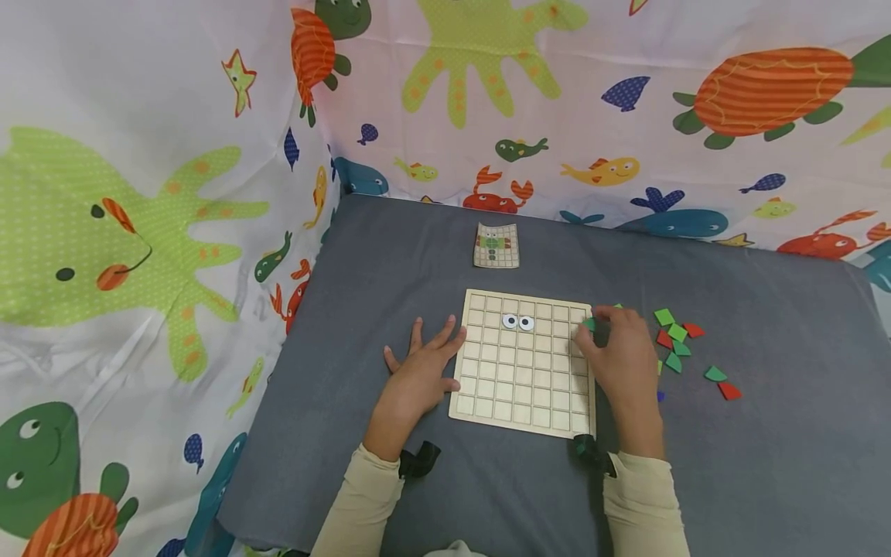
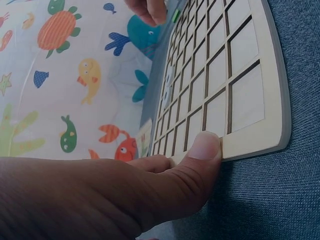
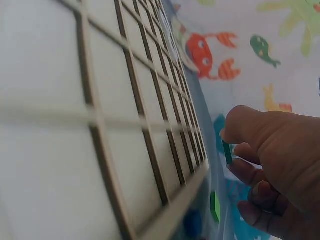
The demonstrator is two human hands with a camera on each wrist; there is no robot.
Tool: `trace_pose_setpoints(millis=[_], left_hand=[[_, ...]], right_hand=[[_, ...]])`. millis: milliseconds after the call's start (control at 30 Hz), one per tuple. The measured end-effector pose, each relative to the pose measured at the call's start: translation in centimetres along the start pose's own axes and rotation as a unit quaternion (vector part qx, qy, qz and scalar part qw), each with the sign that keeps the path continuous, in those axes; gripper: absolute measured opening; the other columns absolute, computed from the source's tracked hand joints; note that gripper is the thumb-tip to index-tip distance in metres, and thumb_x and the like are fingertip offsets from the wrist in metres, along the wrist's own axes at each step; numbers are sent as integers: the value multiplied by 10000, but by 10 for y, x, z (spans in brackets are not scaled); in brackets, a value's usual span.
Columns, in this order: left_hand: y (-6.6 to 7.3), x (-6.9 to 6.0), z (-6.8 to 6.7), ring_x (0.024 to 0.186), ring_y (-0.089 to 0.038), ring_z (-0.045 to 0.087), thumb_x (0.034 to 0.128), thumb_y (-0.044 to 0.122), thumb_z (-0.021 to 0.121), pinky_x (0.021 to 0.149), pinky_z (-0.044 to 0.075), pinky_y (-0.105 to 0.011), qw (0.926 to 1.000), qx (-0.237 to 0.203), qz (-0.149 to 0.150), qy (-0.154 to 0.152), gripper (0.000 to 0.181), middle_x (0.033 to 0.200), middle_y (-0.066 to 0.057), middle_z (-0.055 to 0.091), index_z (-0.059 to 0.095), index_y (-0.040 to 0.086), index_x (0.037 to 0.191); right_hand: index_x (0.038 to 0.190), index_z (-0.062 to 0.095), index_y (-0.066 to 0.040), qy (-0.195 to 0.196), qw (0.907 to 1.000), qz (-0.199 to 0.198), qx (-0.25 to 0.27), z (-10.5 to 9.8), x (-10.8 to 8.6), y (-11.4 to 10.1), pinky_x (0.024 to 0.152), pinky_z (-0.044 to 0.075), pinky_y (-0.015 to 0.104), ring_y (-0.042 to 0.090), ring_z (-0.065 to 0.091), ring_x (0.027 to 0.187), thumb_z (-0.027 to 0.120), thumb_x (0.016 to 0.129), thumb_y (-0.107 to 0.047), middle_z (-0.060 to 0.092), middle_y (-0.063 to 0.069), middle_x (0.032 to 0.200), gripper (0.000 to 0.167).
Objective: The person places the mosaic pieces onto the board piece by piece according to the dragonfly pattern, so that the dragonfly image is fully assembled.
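A square wooden grid board (image 1: 522, 392) lies on the grey cloth, with two round eye pieces (image 1: 527, 322) in its upper cells. My left hand (image 1: 416, 375) has its fingers spread at the board's left edge; in the left wrist view the thumb (image 2: 204, 147) rests on the rim. Over the board's upper right edge, my right hand (image 1: 619, 356) pinches a dark green tile (image 3: 227, 151) between thumb and fingertips. Only part of this tile (image 1: 589, 324) shows in the head view. Its exact shape cannot be told.
Loose tiles lie right of the board: light green (image 1: 664, 317), red (image 1: 729, 391), dark green (image 1: 715, 374), and a blue one (image 1: 660, 396) partly behind the right wrist. A small pattern card (image 1: 496, 246) lies beyond the board. Printed fabric (image 1: 459, 147) hangs behind the table.
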State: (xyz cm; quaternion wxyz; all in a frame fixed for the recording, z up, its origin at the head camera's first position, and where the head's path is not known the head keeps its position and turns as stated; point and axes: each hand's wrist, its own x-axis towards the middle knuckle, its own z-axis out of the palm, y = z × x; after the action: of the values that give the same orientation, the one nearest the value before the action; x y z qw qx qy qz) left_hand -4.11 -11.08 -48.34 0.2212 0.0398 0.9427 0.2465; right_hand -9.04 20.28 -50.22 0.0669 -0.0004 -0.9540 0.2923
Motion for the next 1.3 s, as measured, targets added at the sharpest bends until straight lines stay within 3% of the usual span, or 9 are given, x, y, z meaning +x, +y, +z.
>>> trace_pose_setpoints(millis=[267, 833, 1300], left_hand=[[2, -2, -2, 1630, -374, -96, 891, 246, 821, 1128, 9, -883, 10000, -29, 24, 29, 943, 1766, 107, 122, 314, 323, 1682], [1, -4, -2, 1630, -368, -94, 893, 234, 824, 1125, 9, -886, 9999, -81, 38, 70, 939, 1763, 103, 130, 318, 318, 1680], [2, -1, -3, 1630, -364, -99, 901, 249, 821, 1133, 19, -879, 10000, 2, 4, 23, 937, 1764, 112, 120, 308, 328, 1682]], right_hand=[[1262, 715, -43, -47, 9994, -346, 59, 14, -7, -21, 891, 549, 642, 425, 610, 1168, 723, 993, -253, 651, 190, 1243, 341], [1167, 738, -58, 12, 9920, -1234, 256, 39, -18, -53, 758, 581, 536, 344, 636, 1061, 771, 945, -216, 678, 132, 1159, 274], [1098, 756, -51, 46, 9829, -1832, -184, 56, -18, -67, 854, 596, 508, 343, 675, 1010, 798, 915, -181, 709, 132, 1080, 228]])
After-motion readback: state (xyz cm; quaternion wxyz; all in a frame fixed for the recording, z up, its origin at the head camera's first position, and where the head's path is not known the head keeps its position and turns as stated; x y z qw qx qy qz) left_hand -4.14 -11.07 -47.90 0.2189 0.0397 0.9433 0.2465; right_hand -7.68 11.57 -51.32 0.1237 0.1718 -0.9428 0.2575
